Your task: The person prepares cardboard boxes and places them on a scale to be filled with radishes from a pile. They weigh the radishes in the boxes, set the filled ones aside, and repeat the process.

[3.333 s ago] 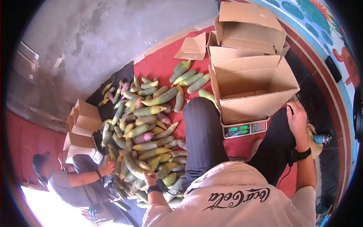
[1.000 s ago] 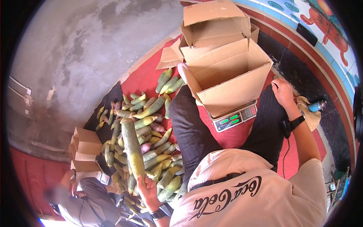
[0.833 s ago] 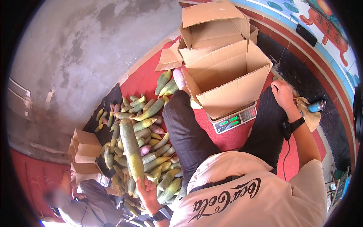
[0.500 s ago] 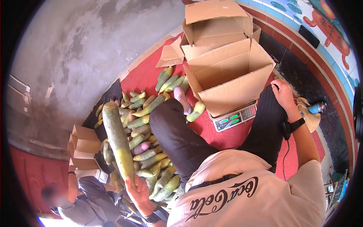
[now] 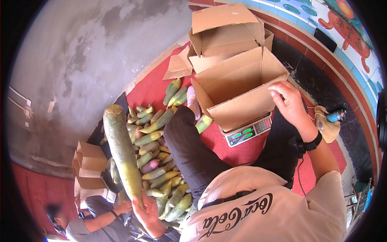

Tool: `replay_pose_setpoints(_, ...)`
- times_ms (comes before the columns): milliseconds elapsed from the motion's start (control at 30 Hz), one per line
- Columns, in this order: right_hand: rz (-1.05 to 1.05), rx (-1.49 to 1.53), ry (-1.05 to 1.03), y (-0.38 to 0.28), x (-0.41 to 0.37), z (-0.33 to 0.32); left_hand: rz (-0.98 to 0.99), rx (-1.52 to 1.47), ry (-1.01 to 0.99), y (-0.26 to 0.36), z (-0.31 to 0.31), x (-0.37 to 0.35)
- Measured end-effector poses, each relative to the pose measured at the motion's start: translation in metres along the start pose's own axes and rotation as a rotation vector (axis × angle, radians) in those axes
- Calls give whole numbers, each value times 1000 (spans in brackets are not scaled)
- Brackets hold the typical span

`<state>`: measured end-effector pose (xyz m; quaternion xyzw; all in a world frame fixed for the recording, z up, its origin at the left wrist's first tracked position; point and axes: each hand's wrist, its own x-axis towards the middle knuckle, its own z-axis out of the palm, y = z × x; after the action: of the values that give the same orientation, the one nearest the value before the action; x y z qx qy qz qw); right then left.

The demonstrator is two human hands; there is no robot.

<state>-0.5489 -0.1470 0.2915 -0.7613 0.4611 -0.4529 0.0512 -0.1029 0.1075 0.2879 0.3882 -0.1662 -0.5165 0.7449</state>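
Note:
My left hand (image 5: 147, 211) grips the lower, yellowish end of a long green radish (image 5: 121, 149), holding it upright above a pile of smaller radishes (image 5: 159, 173). My right hand (image 5: 288, 103) is at the near right edge of an open cardboard box (image 5: 242, 113), fingers loosely curved and thumb apart, with nothing seen in it. That box stands on a digital scale (image 5: 248, 132) with lit green numbers, between my knees. No radish shows in the visible part of the box's inside.
Behind the box stands another open cardboard box (image 5: 225, 30). A purple shoe (image 5: 192, 103) rests by several radishes on the red floor covering (image 5: 213, 143). At the lower left, a person (image 5: 94, 222) sits near stacked cartons (image 5: 90, 159). A blue bottle (image 5: 336, 116) lies at the right.
My right hand has moved from my knee leftward to the box's edge. The radish in my left hand has shifted slightly left. The other person's arm has lowered.

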Motion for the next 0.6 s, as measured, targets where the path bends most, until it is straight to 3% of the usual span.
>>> replay_pose_setpoints(167,-152,182,-90,-63,37,6,-85,24,-53,-13,30,18)
replay_pose_setpoints(300,-58,373,-279,-81,60,17,-249,104,-135,-28,54,38)
replay_pose_setpoints(367,3,588,-211,-79,69,31,-321,112,-190,-35,63,50)
replay_pose_setpoints(433,86,645,-304,-65,78,33,-387,123,-275,-43,79,62)
replay_pose_setpoints(533,506,1103,-585,-45,89,24,-549,145,-368,-53,98,82)
replay_pose_setpoints(600,523,1094,-631,-38,90,11,-552,236,-407,-62,107,98)
